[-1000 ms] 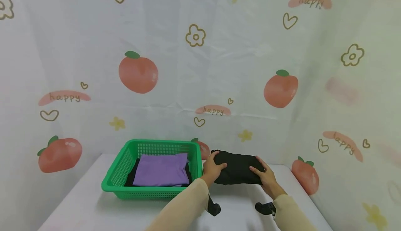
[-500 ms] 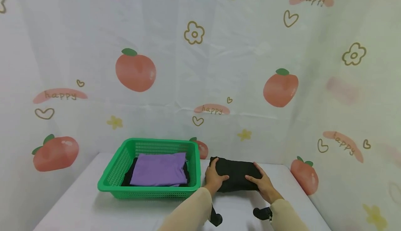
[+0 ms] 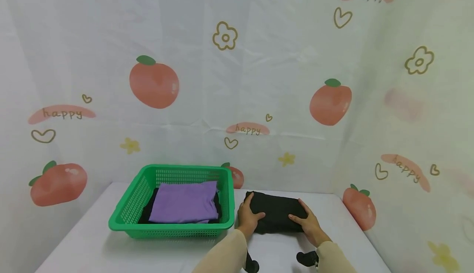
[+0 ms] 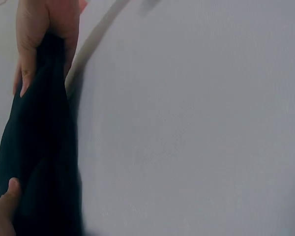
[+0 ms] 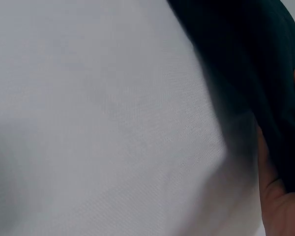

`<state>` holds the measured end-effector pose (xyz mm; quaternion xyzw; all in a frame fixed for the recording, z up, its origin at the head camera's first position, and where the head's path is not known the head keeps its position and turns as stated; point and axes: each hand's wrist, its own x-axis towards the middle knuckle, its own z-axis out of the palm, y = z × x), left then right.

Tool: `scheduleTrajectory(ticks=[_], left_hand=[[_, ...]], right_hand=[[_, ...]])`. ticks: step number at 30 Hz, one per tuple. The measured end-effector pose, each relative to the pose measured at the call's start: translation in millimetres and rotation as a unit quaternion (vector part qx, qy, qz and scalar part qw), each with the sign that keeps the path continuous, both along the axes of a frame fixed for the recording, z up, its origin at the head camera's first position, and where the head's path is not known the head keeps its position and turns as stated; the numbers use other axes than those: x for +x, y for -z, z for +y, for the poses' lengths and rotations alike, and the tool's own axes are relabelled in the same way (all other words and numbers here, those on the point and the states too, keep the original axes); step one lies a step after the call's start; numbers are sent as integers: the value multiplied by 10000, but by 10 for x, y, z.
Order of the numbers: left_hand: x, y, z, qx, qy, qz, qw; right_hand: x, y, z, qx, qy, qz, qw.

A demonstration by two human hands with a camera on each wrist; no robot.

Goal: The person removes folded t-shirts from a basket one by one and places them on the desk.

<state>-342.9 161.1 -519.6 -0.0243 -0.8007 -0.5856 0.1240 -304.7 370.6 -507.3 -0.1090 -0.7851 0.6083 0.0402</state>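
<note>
Folded black cloth is in front of me on the 9-to-3 line, between my two hands, over the white table; I cannot tell if all its underside touches the surface. My left hand grips its end at 9 o'clock, and my right hand grips its end at 4 o'clock. Both hands are partly closed, only as wide as the cloth's thickness asks: the thumbs lie on the face toward me, and other fingers go round the ends, partly hidden.

From the cloth toward 9 o'clock, near my left hand, stands the green basket, with its openwork walls. In it a purple cloth lies flat upon dark cloth, which shows at both sides. At 7 and 5 o'clock are my cream sleeves, with a black device under each wrist. At 12 o'clock hangs a white curtain, printed with peaches, hearts, flowers and the word "happy".
</note>
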Motion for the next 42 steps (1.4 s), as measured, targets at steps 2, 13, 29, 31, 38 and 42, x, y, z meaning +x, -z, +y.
scheduleTrajectory(ticks=[2,13,29,31,38,42], left_hand=[[-6,12,-15,-46,17,33,10000],[-15,72,-76,-304,51,35,9995],[356,-417,-201,261,640,358,9970],[428,-605,-277,447,1146,646,9903],[314,-1190,-837,731,1302,1928,9698],[58,-1288,-1354,423,609,2036,9762]], right_hand=[[-2,9,1,47,13,-13,10000],[-3,51,-38,1622,249,107,9864],[-29,-357,-415,1918,1010,1178,9691],[-46,-474,-594,1560,917,1420,9732],[-51,-838,-1277,817,202,2089,9743],[-42,-938,-1639,440,-478,2168,9741]])
